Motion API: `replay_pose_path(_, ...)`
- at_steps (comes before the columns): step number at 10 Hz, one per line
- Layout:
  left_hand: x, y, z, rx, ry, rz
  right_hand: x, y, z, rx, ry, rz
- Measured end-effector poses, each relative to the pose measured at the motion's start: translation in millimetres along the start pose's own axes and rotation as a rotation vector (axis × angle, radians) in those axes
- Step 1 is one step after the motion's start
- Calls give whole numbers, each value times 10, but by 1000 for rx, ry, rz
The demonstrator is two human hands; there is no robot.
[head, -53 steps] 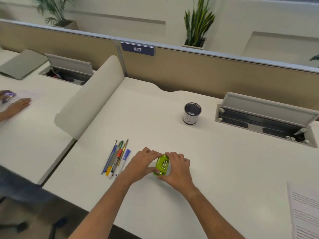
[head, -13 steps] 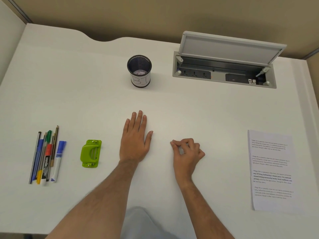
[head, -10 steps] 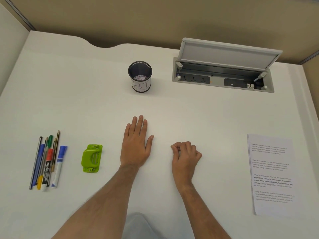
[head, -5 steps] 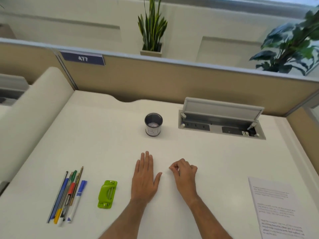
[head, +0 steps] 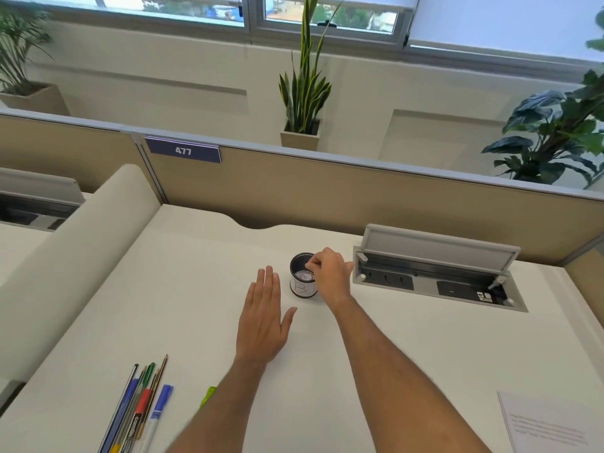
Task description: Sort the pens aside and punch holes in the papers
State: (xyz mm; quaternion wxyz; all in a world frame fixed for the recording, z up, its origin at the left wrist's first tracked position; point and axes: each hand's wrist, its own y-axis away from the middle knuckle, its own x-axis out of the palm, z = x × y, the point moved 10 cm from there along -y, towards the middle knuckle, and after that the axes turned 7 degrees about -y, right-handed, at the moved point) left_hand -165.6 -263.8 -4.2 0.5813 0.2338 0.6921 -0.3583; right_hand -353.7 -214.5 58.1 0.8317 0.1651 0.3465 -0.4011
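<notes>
White desk (head: 196, 289) carries a dark cup (head: 302, 284); the right hand (head: 330, 277) pinches something tiny over its rim, the left hand (head: 263, 322) lies flat and empty just beside it. Pens (head: 140, 410) and papers (head: 549, 426) lie well nearer the person than the cup, so a careless withdrawal could tip it.

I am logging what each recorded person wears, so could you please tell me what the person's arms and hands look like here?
Both forearms are bare as far as the frame shows, with no sleeve in view. The left hand and the right hand wear no gloves, and I can see no watch, bracelet or ring on either. Upper arms are out of frame, so any clothing there cannot be told.
</notes>
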Motion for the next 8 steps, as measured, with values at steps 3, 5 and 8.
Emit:
replay_pose_path(3,162,-12,1,-35,19,22,47,-57,-95,54,22,5)
replay_pose_path(5,248,69,-56,-15,5,48,-1,10,-107,73,-78,-29)
replay_pose_path(8,206,191,-64,-2,71,19,-177,149,-161,82,-270,-124)
